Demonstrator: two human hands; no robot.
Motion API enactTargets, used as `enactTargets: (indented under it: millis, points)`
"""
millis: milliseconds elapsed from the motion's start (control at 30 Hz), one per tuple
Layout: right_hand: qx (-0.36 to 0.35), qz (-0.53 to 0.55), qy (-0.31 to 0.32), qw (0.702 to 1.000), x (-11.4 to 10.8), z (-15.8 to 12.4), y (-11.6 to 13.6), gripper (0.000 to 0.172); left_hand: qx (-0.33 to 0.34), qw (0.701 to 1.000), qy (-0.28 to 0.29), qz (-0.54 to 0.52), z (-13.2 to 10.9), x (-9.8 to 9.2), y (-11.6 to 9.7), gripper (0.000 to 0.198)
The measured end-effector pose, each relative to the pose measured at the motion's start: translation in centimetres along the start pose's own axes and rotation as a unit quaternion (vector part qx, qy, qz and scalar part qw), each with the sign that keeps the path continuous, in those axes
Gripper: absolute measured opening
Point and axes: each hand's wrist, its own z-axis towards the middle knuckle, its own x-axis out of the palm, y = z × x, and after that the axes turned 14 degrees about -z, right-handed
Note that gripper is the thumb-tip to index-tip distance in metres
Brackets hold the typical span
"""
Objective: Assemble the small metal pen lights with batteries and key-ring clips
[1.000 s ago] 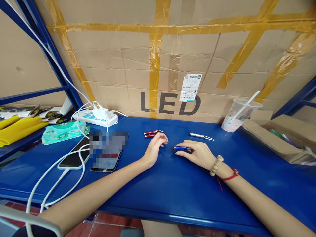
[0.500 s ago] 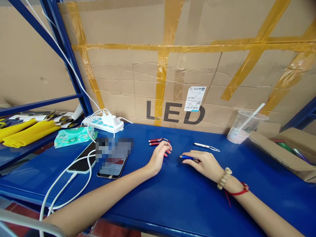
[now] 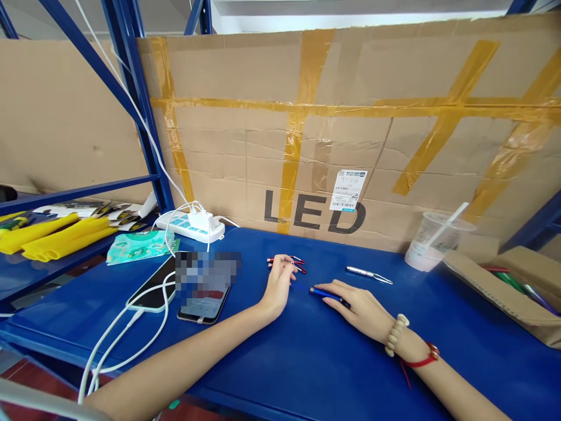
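Observation:
My right hand (image 3: 366,310), with a beaded bracelet and a red cord at the wrist, pinches a blue pen-like tube (image 3: 328,294) between thumb and fingers, low over the blue table. My left hand (image 3: 279,286) is at the near side of two slim red tubes (image 3: 274,261), its fingers bent and partly covering them; whether it grips one is not clear. Behind my right hand a silver tube (image 3: 363,272) with a loop lies on the table.
Two phones (image 3: 210,298) (image 3: 153,286) with white cables lie left, near a power strip (image 3: 190,225) and a green packet (image 3: 138,247). A plastic cup (image 3: 432,242) and an open cardboard box (image 3: 495,289) stand right. A large carton (image 3: 254,134) stands behind.
The view has tilted up. My right hand has shifted slightly left and nearer with the blue tube, which is now more slanted. My left hand's fingers now overlap the red tubes more.

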Motion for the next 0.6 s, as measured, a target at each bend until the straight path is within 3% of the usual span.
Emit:
enactTargets:
  millis: [300, 600]
  points:
    - [-0.001, 0.004, 0.013, 1.000, -0.15, 0.17, 0.30, 0.034, 0.012, 1.000, 0.020, 0.008, -0.17, 0.13, 0.11, 0.009]
    - [0.046, 0.027, 0.004, 0.999, 0.26, 0.37, -0.58, 0.034, 0.018, 0.998, 0.055, 0.019, -0.63, 0.48, -0.21, 0.005]
